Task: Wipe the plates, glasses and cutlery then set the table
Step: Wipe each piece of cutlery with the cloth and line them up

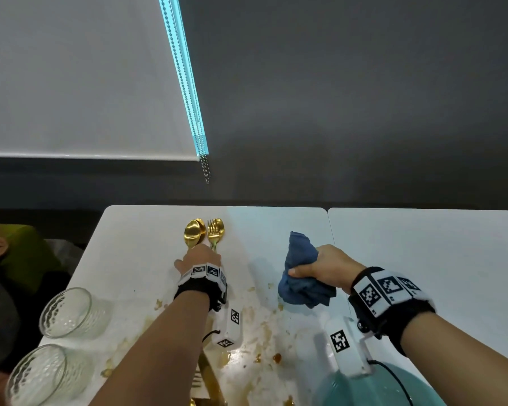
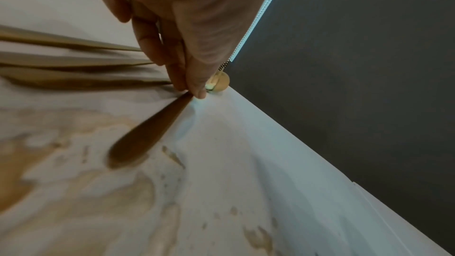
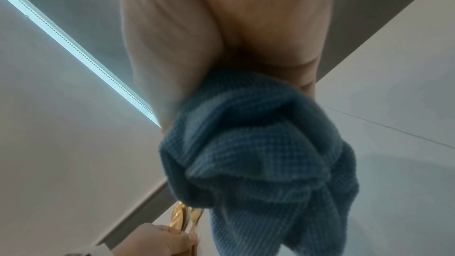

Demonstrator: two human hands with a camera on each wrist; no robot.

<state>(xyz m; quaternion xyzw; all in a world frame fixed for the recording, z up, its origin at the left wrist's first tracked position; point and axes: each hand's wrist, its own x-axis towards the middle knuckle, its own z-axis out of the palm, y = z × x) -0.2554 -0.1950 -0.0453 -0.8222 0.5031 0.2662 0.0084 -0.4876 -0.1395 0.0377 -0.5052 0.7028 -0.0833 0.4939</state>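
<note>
A dining spot, home or small eatery, cannot tell which. Two white tables [image 1: 423, 238] are butting together against a dark grey wall [image 1: 349, 98]; at ten o'clock a white roller blind [image 1: 71, 77] with bead chain [image 1: 188, 92] is hanging. Gold cutlery [image 1: 206, 232], ribbed glasses [image 1: 68, 313] and food smears [image 1: 261, 326] are sitting on the left table.

The left hand [image 1: 198, 257] is stretched forward on a nearly straight forearm, palm down and low over the surface [image 1: 147, 247]. Its fingers [image 2: 169, 59] are pointed downward, and 1 gold cutlery handle [image 2: 147, 133] is pinched between thumb and fingertip. The right hand [image 1: 324, 268] is raised on a bent arm, knuckles up, and is closed in a fist; a bunched blue cloth [image 1: 301, 273] is enclosed in its grip. A black band with white marker tiles is worn on each wrist.
</note>
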